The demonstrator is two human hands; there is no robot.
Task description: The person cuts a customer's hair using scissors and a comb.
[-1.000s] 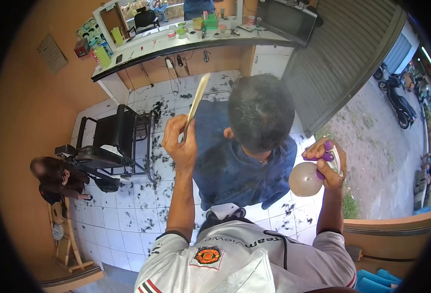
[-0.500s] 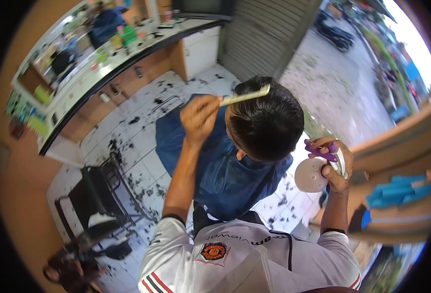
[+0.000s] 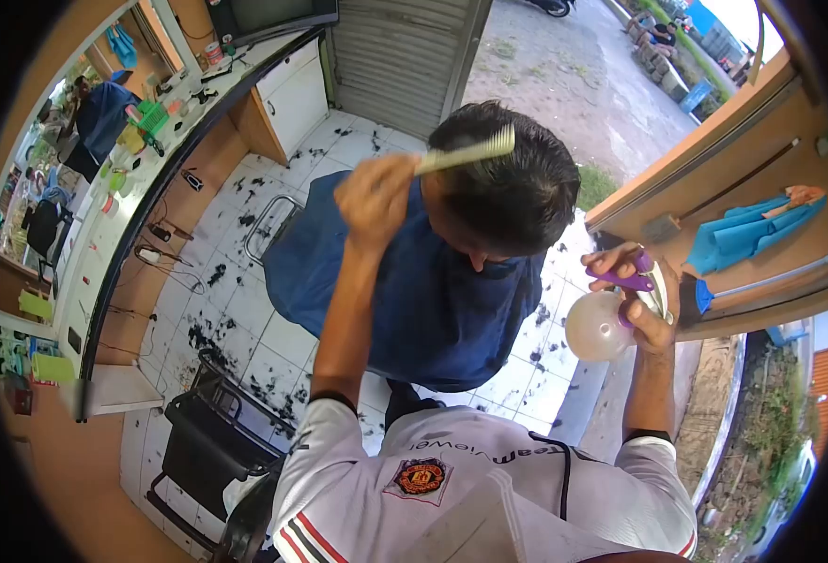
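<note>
My left hand [image 3: 376, 202] is closed around the end of a pale yellow comb [image 3: 475, 150]. The comb lies against the dark hair [image 3: 517, 197] of a seated person, across the side and top of the head. A blue barber cape [image 3: 395, 291] covers that person's body. On the right, my right hand [image 3: 653, 305] grips a spray bottle [image 3: 597, 327] with a translucent round body and a purple and white trigger head. The bottle is tilted, with its base turned toward me, beside the person's head and apart from it.
A black chair [image 3: 217, 436] stands at lower left. Cut hair lies scattered over the white tiled floor [image 3: 287, 338]. Along the left runs a counter [image 3: 175, 141] with a green basket [image 3: 151, 117] and a mirror behind. Blue cloths [image 3: 733, 235] hang at right beside an open doorway.
My view has swung to the right. The seated person's head has turned, showing more of the face side. The comb stays at the hair, and the spray bottle remains in my right hand.
</note>
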